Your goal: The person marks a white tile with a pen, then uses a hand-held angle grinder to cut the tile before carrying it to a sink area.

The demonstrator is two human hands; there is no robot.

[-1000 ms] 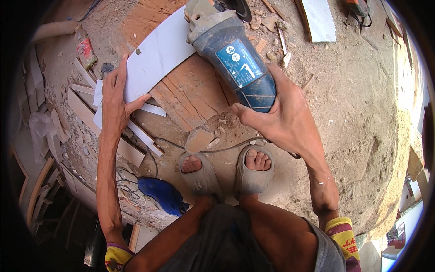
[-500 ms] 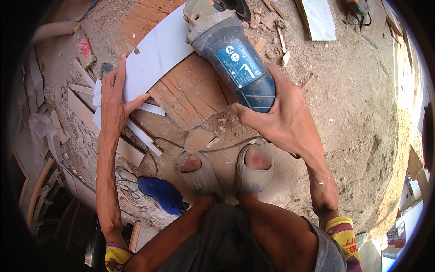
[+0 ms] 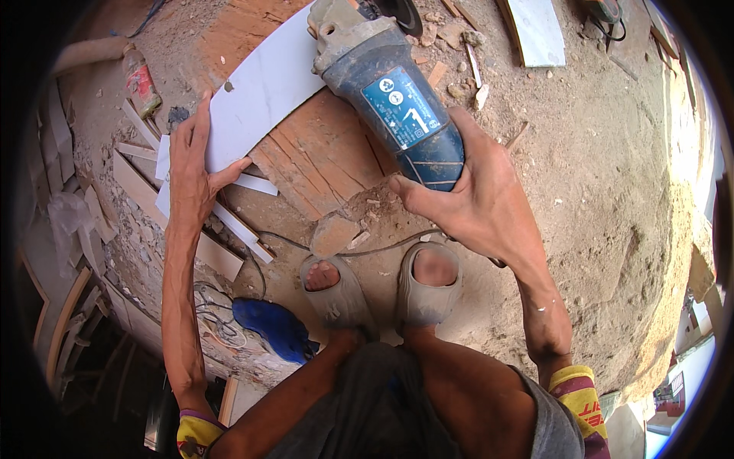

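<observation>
My right hand [image 3: 482, 180] is wrapped round the rear of a dusty blue angle grinder [image 3: 405, 107]. The grinder's metal head and dark disc [image 3: 401, 14] point to the far side, over the edge of a white marbled tile [image 3: 264, 88]. That tile lies on a rough reddish-brown wooden board [image 3: 325, 153]. With its fingers along the left edge and the thumb at the near corner, my left hand [image 3: 191, 164] grips the tile. Where the disc meets the tile is hidden behind the grinder's head.
Tile offcuts [image 3: 218, 256] lie left of the board, near a bottle with a red label [image 3: 141, 80]. A cable [image 3: 367, 251] crosses the dusty ground before my sandalled feet. A blue object [image 3: 271, 329] rests by my left foot. Another tile piece [image 3: 537, 34] lies far right.
Almost nothing differs; the grinder and the tile appear shifted very slightly to the left, with both hands keeping their hold.
</observation>
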